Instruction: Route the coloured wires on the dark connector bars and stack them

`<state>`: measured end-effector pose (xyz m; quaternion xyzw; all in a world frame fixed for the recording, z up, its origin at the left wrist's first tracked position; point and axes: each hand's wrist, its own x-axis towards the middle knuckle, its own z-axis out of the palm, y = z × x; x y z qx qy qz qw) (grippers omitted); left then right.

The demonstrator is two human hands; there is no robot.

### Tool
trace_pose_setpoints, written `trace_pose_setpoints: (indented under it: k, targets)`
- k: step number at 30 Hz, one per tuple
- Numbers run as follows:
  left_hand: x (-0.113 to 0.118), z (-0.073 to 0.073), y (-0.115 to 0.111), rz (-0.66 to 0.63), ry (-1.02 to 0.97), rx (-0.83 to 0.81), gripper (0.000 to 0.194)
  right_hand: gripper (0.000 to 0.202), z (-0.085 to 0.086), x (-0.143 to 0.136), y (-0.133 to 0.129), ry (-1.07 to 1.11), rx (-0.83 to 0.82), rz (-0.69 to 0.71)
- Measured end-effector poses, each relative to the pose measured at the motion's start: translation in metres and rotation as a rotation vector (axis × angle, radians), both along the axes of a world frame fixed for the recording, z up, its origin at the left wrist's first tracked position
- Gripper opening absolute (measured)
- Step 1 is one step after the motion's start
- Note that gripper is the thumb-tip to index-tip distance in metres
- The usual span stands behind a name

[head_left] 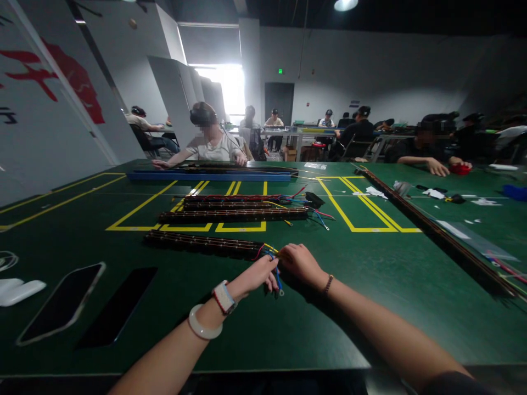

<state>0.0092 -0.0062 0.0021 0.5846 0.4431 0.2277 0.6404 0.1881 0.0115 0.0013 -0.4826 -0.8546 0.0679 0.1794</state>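
A long dark strip [203,243] lies on the green table [370,285] just ahead of me, with a bundle of blue, red and yellow wires [272,258] coming out of its right end. My left hand [257,275] pinches a blue wire of that bundle, whose tip hangs below the fingers. My right hand [300,262] closes on the wires at the strip's right end, touching the left hand. A watch and a pale bangle sit on my left wrist, a bead bracelet on the right.
Three similar strips [233,208] with loose wires lie farther back inside yellow floor-style markings. Two phones [61,304] and a white case [18,291] rest at the left. A long strip [436,233] runs along the right. A person sits across the table; others work behind.
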Motion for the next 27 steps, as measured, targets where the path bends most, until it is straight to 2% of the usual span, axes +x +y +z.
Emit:
trace_pose_setpoints:
  k: [3, 6, 11, 14, 17, 21, 24, 27]
  targets:
    - [0.003, -0.003, -0.002, 0.065, -0.190, -0.089, 0.038, 0.009, 0.001, -0.004, -0.005, -0.145, 0.110, 0.031]
    - [0.004, -0.004, -0.002, 0.110, -0.267, -0.159, 0.033, 0.009, 0.000, -0.008, -0.009, -0.209, 0.155, 0.059]
    - [0.004, -0.008, -0.002, 0.142, -0.233, -0.178, 0.030, 0.015, 0.001, -0.009, -0.013, -0.078, 0.094, 0.097]
    - [0.004, -0.010, -0.001, 0.183, -0.240, -0.166, 0.029, 0.019, 0.003, -0.006, -0.013, 0.027, 0.055, 0.176]
    - [0.005, -0.012, 0.001, 0.213, -0.273, -0.158, 0.028, 0.021, 0.005, -0.003, -0.014, 0.093, 0.084, 0.230]
    - [0.006, -0.014, 0.002, 0.213, -0.285, -0.118, 0.031, 0.024, 0.010, 0.000, -0.013, 0.151, 0.150, 0.208]
    - [0.007, -0.015, 0.003, 0.246, -0.267, -0.091, 0.031, 0.027, 0.014, 0.004, -0.009, 0.240, 0.068, 0.139]
    - [0.007, -0.016, 0.004, 0.229, -0.258, -0.099, 0.030, 0.040, 0.011, 0.009, -0.003, 0.239, -0.134, 0.142]
